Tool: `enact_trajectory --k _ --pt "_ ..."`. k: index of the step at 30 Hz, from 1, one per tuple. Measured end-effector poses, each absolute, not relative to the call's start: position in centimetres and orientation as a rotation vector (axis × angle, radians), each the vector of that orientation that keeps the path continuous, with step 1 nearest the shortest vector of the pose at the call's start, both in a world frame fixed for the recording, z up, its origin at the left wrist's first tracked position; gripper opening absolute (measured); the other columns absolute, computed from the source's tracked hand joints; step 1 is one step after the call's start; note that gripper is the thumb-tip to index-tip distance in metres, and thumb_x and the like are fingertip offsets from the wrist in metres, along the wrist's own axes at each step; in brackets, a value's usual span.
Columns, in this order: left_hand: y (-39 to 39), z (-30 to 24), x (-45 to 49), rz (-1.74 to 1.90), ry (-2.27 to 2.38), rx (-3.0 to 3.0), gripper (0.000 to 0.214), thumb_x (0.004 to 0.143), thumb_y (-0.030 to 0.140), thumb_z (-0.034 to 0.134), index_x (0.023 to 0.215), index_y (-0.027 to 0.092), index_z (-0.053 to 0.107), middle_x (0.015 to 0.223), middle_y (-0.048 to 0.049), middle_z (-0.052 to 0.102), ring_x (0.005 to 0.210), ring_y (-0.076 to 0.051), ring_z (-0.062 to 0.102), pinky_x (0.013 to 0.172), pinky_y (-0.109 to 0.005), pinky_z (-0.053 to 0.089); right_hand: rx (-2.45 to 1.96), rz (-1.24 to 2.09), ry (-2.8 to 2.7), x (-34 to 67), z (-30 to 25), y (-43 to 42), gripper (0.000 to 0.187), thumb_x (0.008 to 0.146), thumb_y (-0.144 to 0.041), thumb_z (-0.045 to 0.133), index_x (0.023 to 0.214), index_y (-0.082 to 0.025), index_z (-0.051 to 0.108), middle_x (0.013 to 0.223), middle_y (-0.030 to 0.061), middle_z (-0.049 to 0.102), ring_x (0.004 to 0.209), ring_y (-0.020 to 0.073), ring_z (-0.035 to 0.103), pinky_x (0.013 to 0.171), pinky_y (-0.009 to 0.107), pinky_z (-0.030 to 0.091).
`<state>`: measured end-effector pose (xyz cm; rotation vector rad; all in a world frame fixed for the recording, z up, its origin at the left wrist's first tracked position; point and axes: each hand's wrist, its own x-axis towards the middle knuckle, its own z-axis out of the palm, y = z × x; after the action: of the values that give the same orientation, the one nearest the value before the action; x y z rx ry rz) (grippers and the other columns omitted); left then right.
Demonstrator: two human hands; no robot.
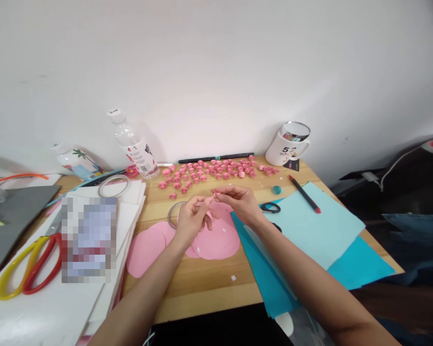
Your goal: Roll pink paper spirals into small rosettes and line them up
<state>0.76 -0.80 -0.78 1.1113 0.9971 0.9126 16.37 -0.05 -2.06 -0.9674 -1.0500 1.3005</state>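
Note:
Between the fingertips of both hands is a small pink paper strip (212, 198), partly hidden by the fingers. My left hand (195, 214) pinches it from the left, and my right hand (238, 201) pinches it from the right. Under the hands lie several round pink paper discs (216, 242), overlapping on the wooden table. A metal ring (171, 216) shows partly behind my left hand. Beyond the hands, many small rolled pink paper curls (202, 170) are spread toward the wall.
At the left, red and yellow scissors (31, 269) lie on white paper sheets (82, 302). A water bottle (139, 149) and a white mug (286, 146) stand by the wall. Blue paper (364, 264), light blue paper (328, 230), a marker (305, 193) and black-handled scissors (271, 207) are at the right.

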Motion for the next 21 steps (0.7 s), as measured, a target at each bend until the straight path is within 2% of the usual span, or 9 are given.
enact_trajectory --k 5,12,17,21 --pt "-0.8 -0.5 0.7 0.904 1.007 1.147 0.033 0.074 0.046 0.06 0.081 0.014 0.052 0.063 -0.0048 0.068 0.034 -0.006 0.049 0.032 -0.016 0.023 -0.951 1.302 -0.993 16.4 -2.2 -0.1 0.02 0.06 -0.027 0.077 0.076 -0.019 0.068 0.075 0.0011 0.07 0.068 0.0133 0.064 0.072 0.03 0.052" --pt "-1.0 0.0 0.7 0.915 1.02 1.225 0.022 0.069 0.032 0.067 0.077 0.014 0.059 0.06 -0.0001 0.064 0.035 -0.005 0.048 0.035 -0.017 0.03 -0.95 1.3 -0.993 16.4 -1.9 -0.2 0.022 0.057 -0.023 0.079 0.072 -0.019 0.063 0.067 -0.0023 0.064 0.063 0.0112 0.06 0.062 0.025 0.048" --pt "-1.1 0.5 0.6 0.863 1.041 1.288 0.022 0.073 0.035 0.063 0.071 0.014 0.061 0.045 0.0012 0.058 0.034 -0.006 0.047 0.034 -0.017 0.027 -0.977 1.237 -1.015 16.4 -1.9 -0.2 0.019 0.058 -0.023 0.078 0.071 -0.019 0.065 0.067 -0.002 0.064 0.062 0.0105 0.058 0.062 0.025 0.047" --pt "-1.1 0.4 0.6 0.845 1.013 1.288 0.024 0.073 0.037 0.062 0.077 0.014 0.063 0.064 -0.005 0.068 0.039 -0.007 0.051 0.034 -0.017 0.029 -0.982 1.24 -1.001 16.4 -2.1 -0.2 0.018 0.059 -0.024 0.078 0.074 -0.019 0.067 0.074 0.0002 0.068 0.068 0.0119 0.061 0.066 0.026 0.048"
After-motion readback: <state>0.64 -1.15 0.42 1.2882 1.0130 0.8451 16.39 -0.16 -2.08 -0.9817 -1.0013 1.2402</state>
